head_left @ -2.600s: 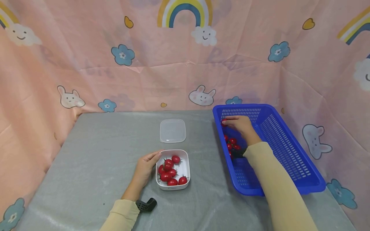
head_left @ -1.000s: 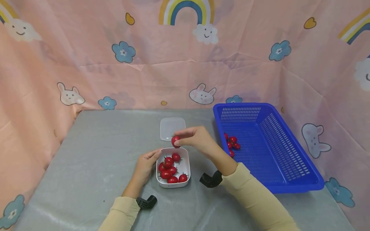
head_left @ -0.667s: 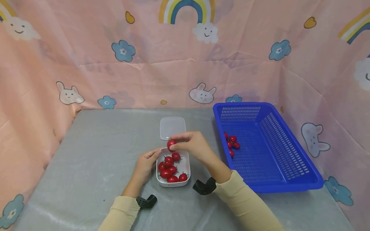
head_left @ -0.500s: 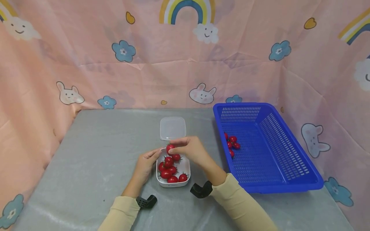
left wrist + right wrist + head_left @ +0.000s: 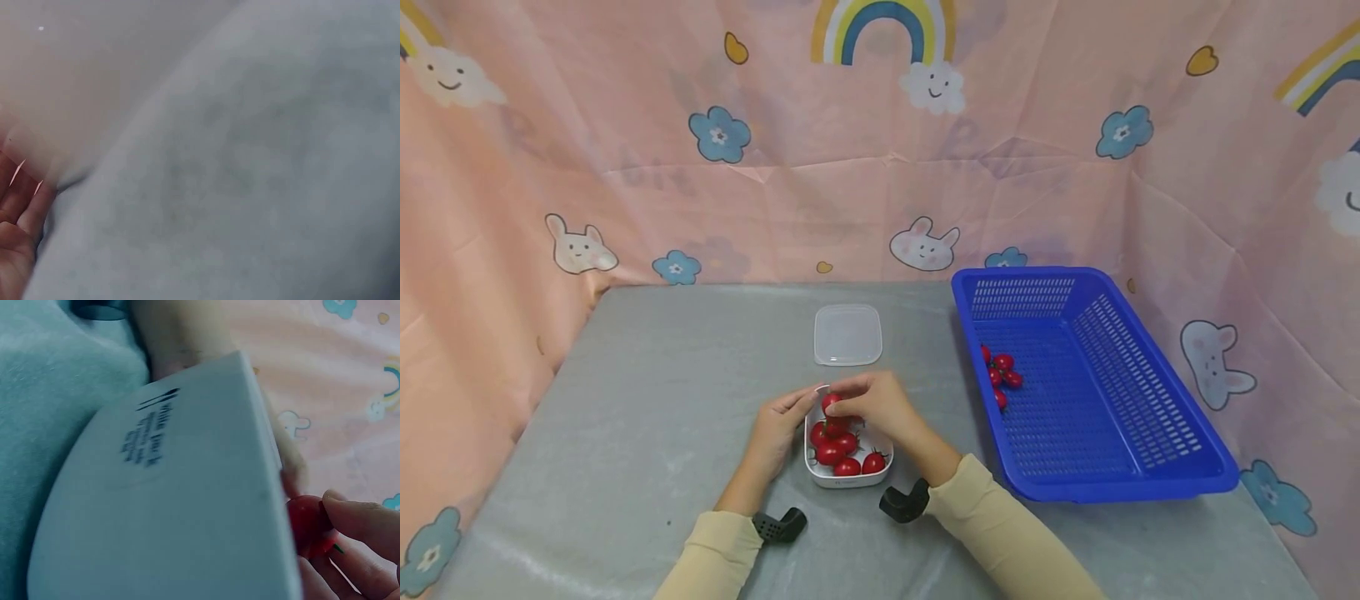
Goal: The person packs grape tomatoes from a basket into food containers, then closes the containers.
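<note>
A small white food container (image 5: pixel 859 481) stands on the grey table, holding several cherry tomatoes (image 5: pixel 830 452) with green stems. At its far left corner my left hand (image 5: pixel 772 433) holds the rim between thumb and fingers. My right hand (image 5: pixel 883 410) pinches one red tomato (image 5: pixel 830 402) inside the far end of the container, covering part of those below. From the right wrist, the held tomato (image 5: pixel 306 522) shows beside the container wall (image 5: pixel 169 506), which bears dark print. The left wrist view shows only my left fingers (image 5: pixel 28 209) at its edge and a blurred pale surface.
A translucent square lid (image 5: pixel 848 335) lies just beyond the container. To the right stands a blue slotted basket (image 5: pixel 1120 489), with several tomatoes (image 5: pixel 1003 363) along its left side. A pink printed curtain (image 5: pixel 820 200) hangs behind and beside the table.
My right hand took a tomato from the blue basket, carried it left over the container, and has now lowered it towards the far left corner. My left hand stays at the rim.
</note>
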### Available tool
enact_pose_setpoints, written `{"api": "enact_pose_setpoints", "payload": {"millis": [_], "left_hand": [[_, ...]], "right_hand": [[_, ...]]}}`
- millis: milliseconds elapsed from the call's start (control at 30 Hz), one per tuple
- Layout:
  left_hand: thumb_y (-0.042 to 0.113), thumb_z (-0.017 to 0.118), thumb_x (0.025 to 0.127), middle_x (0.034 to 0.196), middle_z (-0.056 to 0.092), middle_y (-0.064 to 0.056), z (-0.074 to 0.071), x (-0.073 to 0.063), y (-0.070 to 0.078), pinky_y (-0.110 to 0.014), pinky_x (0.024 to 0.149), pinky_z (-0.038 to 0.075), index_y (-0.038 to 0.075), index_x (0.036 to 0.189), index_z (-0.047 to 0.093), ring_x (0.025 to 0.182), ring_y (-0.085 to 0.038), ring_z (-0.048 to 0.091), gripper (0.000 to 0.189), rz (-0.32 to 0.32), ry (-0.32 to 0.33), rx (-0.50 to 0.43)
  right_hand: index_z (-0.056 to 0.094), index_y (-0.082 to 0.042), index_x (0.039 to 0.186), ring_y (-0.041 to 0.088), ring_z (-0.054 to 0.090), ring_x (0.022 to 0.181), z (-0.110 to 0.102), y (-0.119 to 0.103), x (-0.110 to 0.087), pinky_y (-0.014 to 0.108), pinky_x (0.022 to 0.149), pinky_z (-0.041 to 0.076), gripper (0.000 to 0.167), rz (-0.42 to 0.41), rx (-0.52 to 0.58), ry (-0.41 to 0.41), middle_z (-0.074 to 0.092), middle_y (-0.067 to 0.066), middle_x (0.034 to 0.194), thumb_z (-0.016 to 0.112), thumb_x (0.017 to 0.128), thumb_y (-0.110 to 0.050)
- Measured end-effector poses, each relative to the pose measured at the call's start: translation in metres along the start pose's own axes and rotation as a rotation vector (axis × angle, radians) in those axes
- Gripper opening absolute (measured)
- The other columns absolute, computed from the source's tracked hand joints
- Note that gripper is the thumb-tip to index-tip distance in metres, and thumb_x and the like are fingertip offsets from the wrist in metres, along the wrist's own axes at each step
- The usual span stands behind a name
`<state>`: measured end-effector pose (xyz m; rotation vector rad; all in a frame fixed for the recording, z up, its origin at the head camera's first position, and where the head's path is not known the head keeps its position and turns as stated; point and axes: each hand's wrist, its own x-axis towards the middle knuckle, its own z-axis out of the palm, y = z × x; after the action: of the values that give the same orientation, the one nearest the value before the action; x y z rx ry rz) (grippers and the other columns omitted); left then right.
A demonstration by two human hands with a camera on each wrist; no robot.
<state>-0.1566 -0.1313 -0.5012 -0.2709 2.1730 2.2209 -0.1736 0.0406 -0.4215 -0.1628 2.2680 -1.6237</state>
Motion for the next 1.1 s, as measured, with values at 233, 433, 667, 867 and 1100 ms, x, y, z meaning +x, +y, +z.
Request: {"api": "enact_pose_setpoints", "payload": {"millis": [233,433,667,867,1100], "left_hand": [[0.021,0.067,0.095,0.122,0.072,-0.009,-0.001,0.000,-0.002,-0.044,0.111,0.044,-0.002,0.120,0.069,0.110,-0.003,0.064,0.035,0.001,0.006,-0.006],[0.020,0.066,0.095,0.124,0.071,-0.010,-0.001,0.000,-0.001,-0.045,0.113,0.042,-0.004,0.122,0.068,0.109,0.001,0.063,0.036,0.009,-0.004,-0.023],[0.018,0.065,0.096,0.124,0.071,-0.012,0.000,0.001,-0.002,-0.044,0.113,0.043,-0.006,0.123,0.066,0.105,0.004,0.063,0.036,0.001,-0.007,-0.019],[0.016,0.065,0.095,0.118,0.074,-0.007,0.000,0.001,-0.001,-0.025,0.100,0.050,-0.006,0.122,0.067,0.103,0.003,0.064,0.035,-0.006,-0.003,-0.041],[0.014,0.065,0.095,0.115,0.075,-0.005,0.000,0.002,-0.002,-0.015,0.090,0.051,-0.007,0.122,0.066,0.100,0.005,0.065,0.034,-0.019,0.006,-0.065]], "right_hand": [[0.076,0.000,0.106,0.013,0.070,0.082,0.004,0.006,0.003,0.029,0.074,0.060,0.029,-0.023,-0.040,0.004,0.077,0.016,0.101,0.081,0.079,-0.008],[0.075,0.003,0.107,0.016,0.070,0.086,0.005,0.008,0.004,0.032,0.079,0.061,0.032,-0.043,-0.070,0.001,0.076,0.017,0.100,0.082,0.077,-0.007],[0.076,0.002,0.106,0.018,0.072,0.088,0.004,0.006,0.002,0.032,0.079,0.060,0.031,-0.027,-0.078,0.026,0.077,0.017,0.101,0.083,0.078,-0.010],[0.076,-0.002,0.107,0.017,0.072,0.092,-0.004,0.001,-0.004,0.028,0.078,0.059,0.029,0.001,-0.082,0.051,0.077,0.013,0.104,0.082,0.080,-0.012],[0.077,-0.004,0.108,0.026,0.066,0.114,-0.027,-0.023,-0.027,0.046,0.104,0.050,0.028,-0.083,-0.037,0.099,0.077,0.011,0.108,0.080,0.081,-0.013]]}}
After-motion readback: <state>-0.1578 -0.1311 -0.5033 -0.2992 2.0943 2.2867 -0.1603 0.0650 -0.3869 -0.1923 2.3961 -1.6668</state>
